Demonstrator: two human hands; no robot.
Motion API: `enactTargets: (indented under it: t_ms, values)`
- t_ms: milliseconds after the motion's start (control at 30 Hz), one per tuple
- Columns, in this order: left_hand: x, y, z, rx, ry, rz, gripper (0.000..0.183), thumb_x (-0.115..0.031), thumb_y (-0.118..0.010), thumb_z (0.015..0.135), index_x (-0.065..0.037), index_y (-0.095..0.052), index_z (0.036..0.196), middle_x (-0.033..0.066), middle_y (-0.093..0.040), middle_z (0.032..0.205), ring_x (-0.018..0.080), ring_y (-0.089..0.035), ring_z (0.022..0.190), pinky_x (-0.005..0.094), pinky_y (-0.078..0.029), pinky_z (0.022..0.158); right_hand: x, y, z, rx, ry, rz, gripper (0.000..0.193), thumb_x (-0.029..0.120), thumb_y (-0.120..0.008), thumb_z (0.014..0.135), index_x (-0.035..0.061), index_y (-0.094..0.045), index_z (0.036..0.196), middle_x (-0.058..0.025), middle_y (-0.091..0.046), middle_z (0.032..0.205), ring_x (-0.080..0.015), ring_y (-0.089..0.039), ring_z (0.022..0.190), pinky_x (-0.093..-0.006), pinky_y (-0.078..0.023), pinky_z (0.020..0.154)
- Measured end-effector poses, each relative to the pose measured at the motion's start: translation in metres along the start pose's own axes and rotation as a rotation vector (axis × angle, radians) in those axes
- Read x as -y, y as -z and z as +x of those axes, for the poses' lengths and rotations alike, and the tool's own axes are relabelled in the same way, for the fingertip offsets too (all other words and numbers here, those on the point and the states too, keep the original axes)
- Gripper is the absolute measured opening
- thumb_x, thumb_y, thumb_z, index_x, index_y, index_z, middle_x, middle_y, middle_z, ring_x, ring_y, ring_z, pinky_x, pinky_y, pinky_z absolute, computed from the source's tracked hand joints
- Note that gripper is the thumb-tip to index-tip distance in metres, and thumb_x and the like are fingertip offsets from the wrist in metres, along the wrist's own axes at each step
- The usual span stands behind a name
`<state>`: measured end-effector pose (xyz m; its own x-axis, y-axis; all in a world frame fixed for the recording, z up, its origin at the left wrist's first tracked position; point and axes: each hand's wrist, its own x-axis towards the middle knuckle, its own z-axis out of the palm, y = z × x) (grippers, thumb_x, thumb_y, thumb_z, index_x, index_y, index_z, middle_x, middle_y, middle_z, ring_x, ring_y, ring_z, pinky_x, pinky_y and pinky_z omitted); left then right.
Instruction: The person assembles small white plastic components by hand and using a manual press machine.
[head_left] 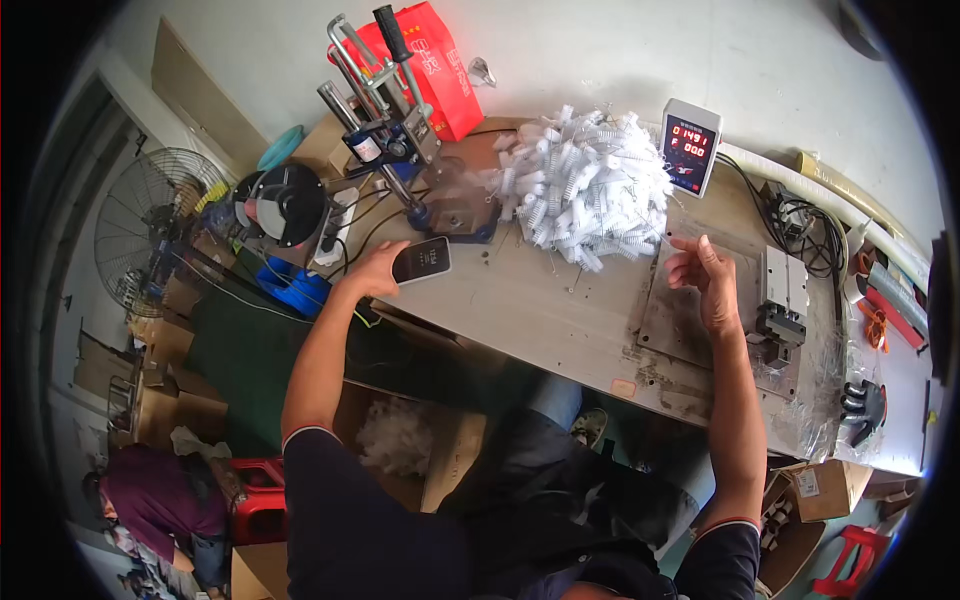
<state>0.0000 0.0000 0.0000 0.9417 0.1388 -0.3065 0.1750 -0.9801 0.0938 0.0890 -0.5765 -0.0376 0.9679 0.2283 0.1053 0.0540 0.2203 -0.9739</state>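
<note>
Near the front edge of the bench point(520, 335), toward the person's left, a dark-screened phone point(422, 260) lies at a slant, with the left hand point(375, 272) at its left end. That hand's thumb and fingers sit apart around the corner; whether they pinch the case or only rest against it, I cannot tell. The right hand point(708, 285) hangs above the metal plate point(685, 315), palm turned inward, fingers loosely curled and thumb raised. A pale sliver shows by its fingertips, too faint to say whether it is held.

Between the hands, farther back, rises a heap of white ribbed pieces point(595, 190), its loose edge near the right fingers. The lever press point(385, 130) stands behind the phone, and a display box point(688, 150) with red digits stands just right of the heap.

For good handling, the phone seems best taken by its long edges and kept flat, clear of the press base and the cables beside it. On the right, a light fingertip touch at the heap's edge would suit, since the pieces look loosely stacked and a sideways brush could topple some.
</note>
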Motion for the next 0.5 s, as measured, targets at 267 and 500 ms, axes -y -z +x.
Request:
enactTargets:
  t_ms: [267,500]
  values:
    - [0.025,-0.013,0.000,-0.291,-0.070,0.112,0.084,-0.001,-0.069,0.075,-0.009,-0.042,0.153,0.0161,-0.043,0.155,0.0371,-0.039,0.145,0.0402,-0.035,0.120,-0.001,-0.008,0.003,0.042,0.018,-0.085,0.064,0.051,-0.055,0.103,-0.0100,-0.068,0.119,-0.0107,-0.072,0.086,-0.0153,-0.065,0.070,-0.0305,-0.053,0.069]
    - [-0.038,-0.054,-0.073,-0.885,-0.154,-0.357,0.054,-0.014,-0.066,0.091,-0.003,-0.051,0.143,0.0223,-0.055,0.137,0.0415,-0.051,0.130,0.0468,-0.041,0.111,0.002,-0.018,-0.012,-0.129,0.235,-0.233,0.047,0.039,-0.063,0.103,-0.0066,-0.073,0.110,-0.0080,-0.071,0.083,-0.0123,-0.064,0.072,-0.0274,-0.051,0.068]
